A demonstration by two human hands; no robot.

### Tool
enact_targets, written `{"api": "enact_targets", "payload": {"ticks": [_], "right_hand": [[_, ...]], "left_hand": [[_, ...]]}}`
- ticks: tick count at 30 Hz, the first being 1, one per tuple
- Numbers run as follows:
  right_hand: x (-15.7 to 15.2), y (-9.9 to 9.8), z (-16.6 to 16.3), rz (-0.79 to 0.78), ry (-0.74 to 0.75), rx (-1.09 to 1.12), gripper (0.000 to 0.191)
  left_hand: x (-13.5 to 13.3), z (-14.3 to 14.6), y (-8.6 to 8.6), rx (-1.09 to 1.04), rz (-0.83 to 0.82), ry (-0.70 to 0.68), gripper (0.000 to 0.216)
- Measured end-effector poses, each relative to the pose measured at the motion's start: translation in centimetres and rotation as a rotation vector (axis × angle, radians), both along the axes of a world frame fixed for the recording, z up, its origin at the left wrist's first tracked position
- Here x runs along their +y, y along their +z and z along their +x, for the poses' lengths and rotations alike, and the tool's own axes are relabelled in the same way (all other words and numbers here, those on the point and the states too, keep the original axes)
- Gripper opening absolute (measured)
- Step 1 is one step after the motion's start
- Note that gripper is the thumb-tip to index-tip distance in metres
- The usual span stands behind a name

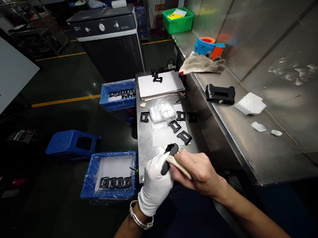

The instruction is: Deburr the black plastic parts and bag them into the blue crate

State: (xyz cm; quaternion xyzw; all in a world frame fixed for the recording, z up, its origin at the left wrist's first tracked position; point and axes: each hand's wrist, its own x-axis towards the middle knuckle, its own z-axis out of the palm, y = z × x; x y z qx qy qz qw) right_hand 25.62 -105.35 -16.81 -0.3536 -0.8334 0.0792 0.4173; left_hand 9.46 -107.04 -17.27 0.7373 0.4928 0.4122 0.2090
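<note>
My left hand [156, 182], in a white glove, is closed around a black plastic part [172, 150] above the near end of the metal bench. My bare right hand [201, 172] pinches a thin beige pad [184, 169] and holds it against that part; whether the pad is cloth or abrasive sheet I cannot tell. The fingers hide much of the black part. Just beyond my hands, several black plastic frames [184, 137] lie on and around a white sheet [161, 138], beside a clear plastic bag [162, 112].
Blue lined bins [88, 179] with black parts stand left of the bench [144, 141], near a blue stool [60, 141]. A paper stack [157, 86] lies at the far end. The right ledge [246, 138] holds a grey glove [198, 63], a black housing [220, 94] and white scraps.
</note>
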Motion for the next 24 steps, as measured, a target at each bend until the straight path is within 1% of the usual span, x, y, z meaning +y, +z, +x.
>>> {"api": "enact_targets", "payload": {"ticks": [5, 10, 14, 18, 22, 24], "right_hand": [[0.2, 0.0, 0.2, 0.031, 0.018, 0.037, 0.014], [0.3, 0.3, 0.3, 0.019, 0.044, 0.053, 0.013], [0.4, 0.4, 0.4, 0.006, 0.044, 0.046, 0.015], [0.7, 0.3, 0.5, -0.004, 0.036, 0.026, 0.016], [1.2, 0.6, 0.6, -0.024, 0.042, 0.014, 0.012], [1.4, 0.8, 0.6, -0.044, 0.04, 0.021, 0.009]], "left_hand": [[-0.4, 0.4, 0.1, -0.065, -0.046, 0.006, 0.018], [-0.3, 0.3, 0.2, -0.045, -0.026, 0.043, 0.017], [-0.1, 0.3, 0.4, -0.058, -0.037, 0.02, 0.013], [0.0, 0.3, 0.4, -0.054, -0.039, 0.021, 0.016], [0.1, 0.3, 0.3, -0.023, -0.002, 0.005, 0.014], [0.2, 0.2, 0.2, -0.003, 0.023, 0.0, 0.017]]}}
